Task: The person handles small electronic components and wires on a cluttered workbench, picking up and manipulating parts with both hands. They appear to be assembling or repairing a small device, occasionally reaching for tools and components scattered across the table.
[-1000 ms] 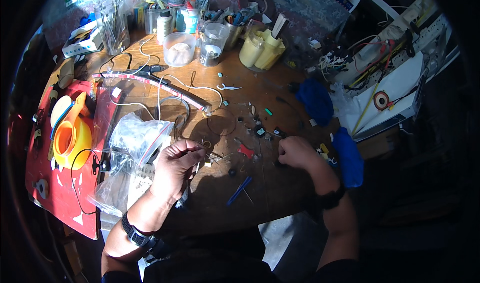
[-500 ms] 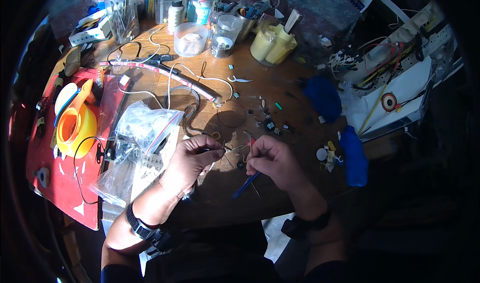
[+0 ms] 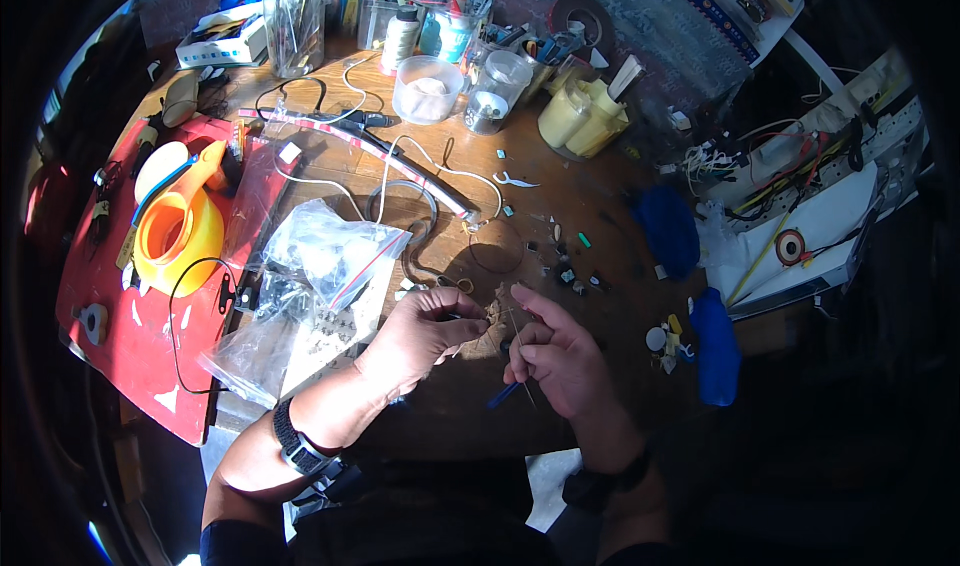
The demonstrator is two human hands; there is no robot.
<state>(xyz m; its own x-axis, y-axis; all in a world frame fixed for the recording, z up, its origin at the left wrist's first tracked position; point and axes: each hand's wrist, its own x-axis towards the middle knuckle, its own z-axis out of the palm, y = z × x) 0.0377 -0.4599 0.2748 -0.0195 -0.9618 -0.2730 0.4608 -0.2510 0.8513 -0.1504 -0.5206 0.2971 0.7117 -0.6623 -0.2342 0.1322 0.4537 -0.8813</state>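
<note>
The table was worn brown wood, matt and scuffed. A red mat looked smooth with white chips. The funnel was glossy orange plastic. Clear crinkled plastic bags shone in the light. The tub was cloudy plastic, the jar clear. The left hand pinched a thin metal wire, which the right hand also held

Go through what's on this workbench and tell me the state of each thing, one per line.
Left hand: pinching a small part.
Right hand: holding a thin wire upright.
Plastic bag: crumpled, lying flat.
Orange funnel: on its side on the red mat.
Clear tub: open, upright.
Tall jar: upright, full of tools.
</note>
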